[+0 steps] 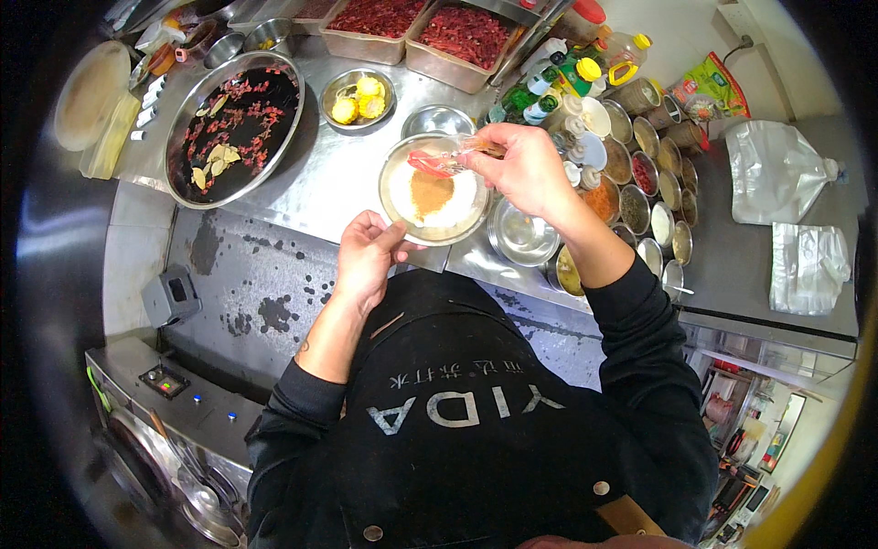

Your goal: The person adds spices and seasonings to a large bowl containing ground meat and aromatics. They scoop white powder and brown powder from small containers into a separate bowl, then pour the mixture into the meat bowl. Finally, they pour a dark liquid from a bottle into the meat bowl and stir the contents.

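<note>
My left hand (370,254) grips the near rim of a round metal bowl (473,216), its thumb over the edge. White powder (398,184) fills much of the bowl, with a heap of brown powder (431,193) on top. Pinched in my right hand (525,165) is a small clear plastic packet with red printing (433,163), held over the bowl. Whether anything is falling from the packet cannot be made out. Just behind stands another metal bowl (439,118), partly hidden. Stacked shallow metal bowls (525,237) lie under my right forearm.
A large metal basin (300,103) holds dark liquid, dried chillies and bay leaves. Corn pieces (358,100) sit in a small bowl. Tubs of dried chillies (456,38) line the back. Bottles (542,106) and several seasoning pots (634,209) crowd the right; a wok (137,446) is lower left.
</note>
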`<control>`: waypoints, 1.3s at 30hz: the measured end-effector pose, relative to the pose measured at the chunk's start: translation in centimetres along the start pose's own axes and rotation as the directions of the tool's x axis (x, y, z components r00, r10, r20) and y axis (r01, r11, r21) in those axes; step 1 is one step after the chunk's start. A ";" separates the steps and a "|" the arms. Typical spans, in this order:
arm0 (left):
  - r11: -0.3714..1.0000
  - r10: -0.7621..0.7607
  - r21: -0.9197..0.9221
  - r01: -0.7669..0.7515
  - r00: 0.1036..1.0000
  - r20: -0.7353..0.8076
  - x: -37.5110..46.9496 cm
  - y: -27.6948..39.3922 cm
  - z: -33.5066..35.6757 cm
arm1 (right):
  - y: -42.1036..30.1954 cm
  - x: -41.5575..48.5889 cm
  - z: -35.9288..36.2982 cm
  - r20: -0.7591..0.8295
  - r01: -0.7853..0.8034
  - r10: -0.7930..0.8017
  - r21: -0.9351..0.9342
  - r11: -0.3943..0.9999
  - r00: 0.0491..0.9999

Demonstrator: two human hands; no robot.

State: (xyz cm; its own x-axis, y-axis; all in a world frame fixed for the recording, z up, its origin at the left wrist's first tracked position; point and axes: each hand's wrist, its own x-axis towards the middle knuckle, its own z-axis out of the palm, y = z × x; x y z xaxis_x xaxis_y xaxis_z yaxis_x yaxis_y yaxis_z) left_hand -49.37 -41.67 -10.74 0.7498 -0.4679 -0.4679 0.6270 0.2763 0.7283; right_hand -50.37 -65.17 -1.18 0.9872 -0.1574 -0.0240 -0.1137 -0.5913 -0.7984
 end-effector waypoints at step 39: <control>0.994 0.078 0.082 -0.079 0.997 0.016 1.3 2.4 4.5 | -4.2 4.7 -8.1 0.110 0.131 -0.113 -0.183 0.974 0.988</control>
State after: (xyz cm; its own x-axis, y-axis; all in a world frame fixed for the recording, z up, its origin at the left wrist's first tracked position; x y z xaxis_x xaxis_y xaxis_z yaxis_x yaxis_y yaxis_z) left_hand -47.81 -45.38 -7.34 0.7929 -0.4583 -0.4015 0.5463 0.2429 0.8016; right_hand -46.20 -69.81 6.94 1.0000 -0.0021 0.0003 -0.0014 -0.7419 -0.6706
